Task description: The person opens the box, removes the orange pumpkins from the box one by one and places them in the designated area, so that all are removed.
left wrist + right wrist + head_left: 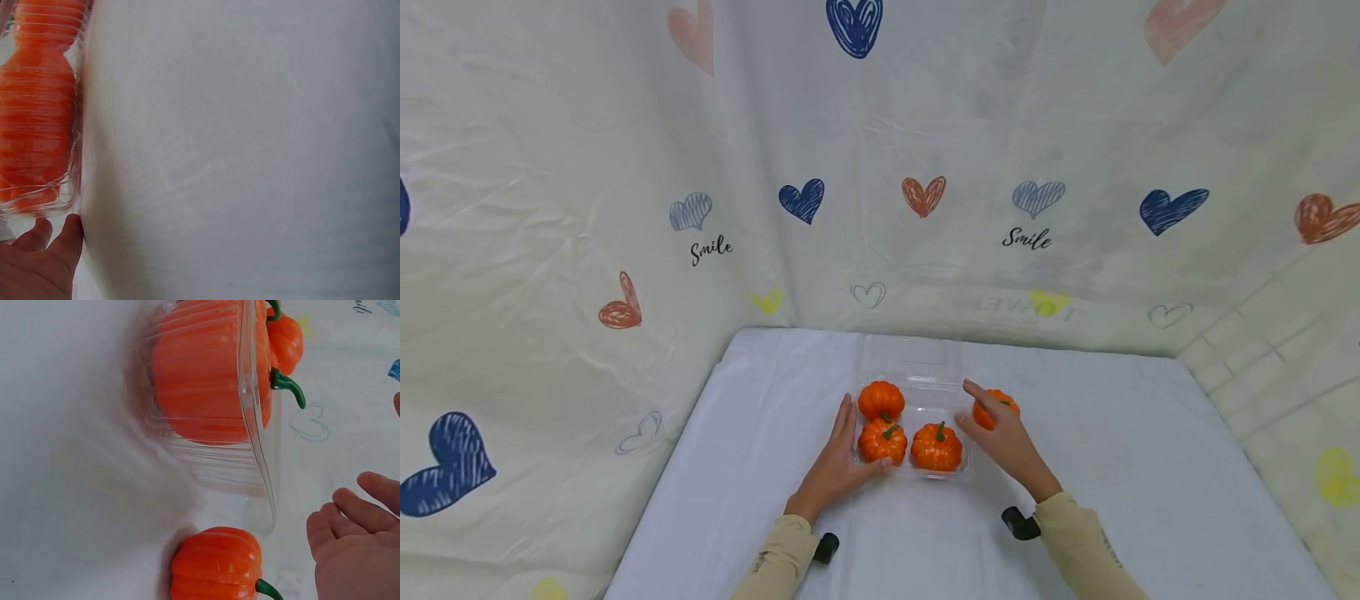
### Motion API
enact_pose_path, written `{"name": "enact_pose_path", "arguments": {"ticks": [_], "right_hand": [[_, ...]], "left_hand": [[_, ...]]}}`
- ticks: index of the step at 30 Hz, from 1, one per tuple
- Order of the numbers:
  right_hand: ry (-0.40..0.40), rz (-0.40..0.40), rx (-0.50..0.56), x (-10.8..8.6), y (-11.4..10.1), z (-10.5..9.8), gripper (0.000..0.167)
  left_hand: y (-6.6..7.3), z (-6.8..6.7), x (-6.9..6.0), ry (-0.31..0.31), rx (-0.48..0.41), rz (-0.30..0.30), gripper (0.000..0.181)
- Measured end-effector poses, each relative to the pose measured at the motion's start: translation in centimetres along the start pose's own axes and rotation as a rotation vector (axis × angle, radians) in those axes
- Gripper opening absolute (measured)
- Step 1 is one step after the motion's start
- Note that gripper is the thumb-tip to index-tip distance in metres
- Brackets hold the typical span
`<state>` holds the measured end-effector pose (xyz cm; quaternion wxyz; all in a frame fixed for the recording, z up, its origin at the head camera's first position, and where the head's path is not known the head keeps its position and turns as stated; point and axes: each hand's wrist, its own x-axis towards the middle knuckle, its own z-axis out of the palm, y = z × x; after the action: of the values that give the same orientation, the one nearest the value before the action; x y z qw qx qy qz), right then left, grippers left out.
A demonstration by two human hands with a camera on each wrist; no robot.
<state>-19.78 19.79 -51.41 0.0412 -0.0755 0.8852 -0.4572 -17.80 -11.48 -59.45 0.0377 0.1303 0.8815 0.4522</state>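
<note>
A clear plastic clamshell container [932, 475] sits on the white-covered table, lid [906, 358] folded back. Inside are three orange toy pumpkins with green stems: a rear-left pumpkin [880, 400], a front-left pumpkin [877, 443] and a front-right pumpkin [937, 450]. My left hand [835, 471] rests against the container's left side, fingers extended and thumb by the front edge. Just right of the container, a fourth pumpkin [215, 565] lies on the table. My right hand [1011, 442] hovers over it with fingers spread, partly hiding it in the head view; the right wrist view shows them apart.
A white cloth [1150, 467] covers the table. Behind it hangs a pale curtain [970, 125] printed with hearts and "Smile". Dark wrist-camera mounts [1021, 523] stick out at both sleeves.
</note>
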Motion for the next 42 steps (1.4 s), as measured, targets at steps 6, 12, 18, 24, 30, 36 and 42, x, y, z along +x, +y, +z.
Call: {"name": "enact_pose_path", "arguments": {"ticks": [6, 12, 18, 24, 30, 36, 42], "right_hand": [[-0.048, -0.026, -0.034, -0.1, -0.1, 0.6, 0.066], [-0.091, -0.071, -0.039, -0.2, 0.2, 1.0, 0.059], [-0.157, -0.096, -0.105, 0.0, 0.3, 1.6, 0.062], [-0.201, -0.105, -0.122, 0.1, 0.0, 1.8, 0.07], [-0.22, -0.103, -0.2, 0.2, -0.1, 2.5, 0.073], [-0.23, -0.075, -0.24, -0.1, -0.2, 3.1, 0.074], [-0.225, -0.081, -0.269, -0.2, -0.2, 3.4, 0.076]], "left_hand": [[0.1, -0.1, 0.1, 0.001, 0.003, 0.0, 0.125], [0.1, 0.0, 0.2, 0.004, 0.0, 0.01, 0.125], [0.2, -0.1, 0.2, 0.005, -0.001, 0.007, 0.125], [0.1, -0.1, 0.3, 0.012, -0.006, 0.003, 0.125], [0.2, -0.2, 0.2, 0.005, -0.018, -0.004, 0.124], [0.1, -0.1, 0.1, 0.006, -0.028, 0.001, 0.123], [0.1, 0.0, 0.1, 0.0, -0.035, 0.004, 0.123]]}}
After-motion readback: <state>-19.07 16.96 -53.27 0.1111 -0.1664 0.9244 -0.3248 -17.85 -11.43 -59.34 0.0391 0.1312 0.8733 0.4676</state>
